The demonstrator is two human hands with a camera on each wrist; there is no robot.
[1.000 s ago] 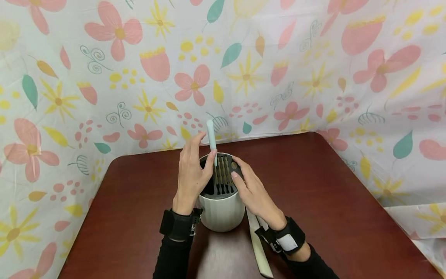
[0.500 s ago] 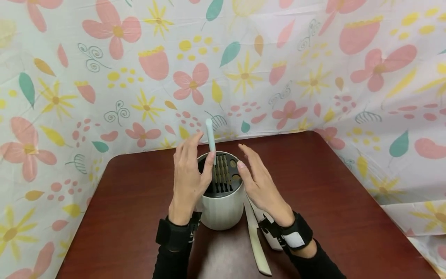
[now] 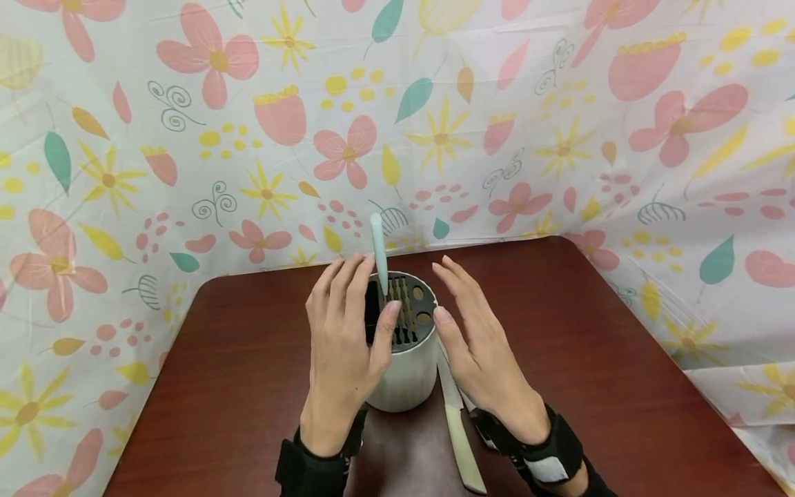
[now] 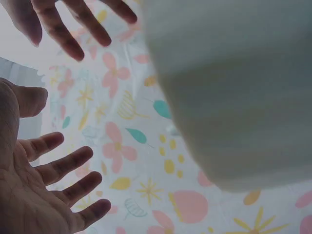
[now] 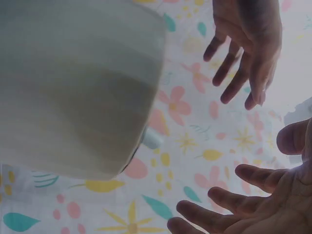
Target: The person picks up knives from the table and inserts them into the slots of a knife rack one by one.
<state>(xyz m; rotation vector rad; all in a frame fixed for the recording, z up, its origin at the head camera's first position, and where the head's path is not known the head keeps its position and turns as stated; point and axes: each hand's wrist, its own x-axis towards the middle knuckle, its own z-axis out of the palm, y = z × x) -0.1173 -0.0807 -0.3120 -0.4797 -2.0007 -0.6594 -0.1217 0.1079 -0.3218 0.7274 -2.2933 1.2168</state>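
Observation:
A round white knife holder (image 3: 404,383) with a dark slotted insert stands upright on the table. Out of one slot rises a light blue handle (image 3: 378,245); whatever it belongs to is hidden inside. My left hand (image 3: 341,345) is at the holder's left side, fingers extended and thumb over the near part of the rim; contact is hard to tell. To the right of the holder is my right hand (image 3: 491,352), fingers spread, thumb close to the rim. In the left wrist view the holder's pale wall (image 4: 239,97) appears apart from the left fingers (image 4: 73,165).
A knife with a cream handle (image 3: 462,449) lies on the brown table (image 3: 596,373), right of the holder. Beside it, a pale object is mostly covered by the right wrist. Behind the table hangs a flowered cloth (image 3: 435,103).
My right hand has come off the holder's rim and moved to the right. My left hand has drawn back toward me from beside the blue handle. The holder stays in place.

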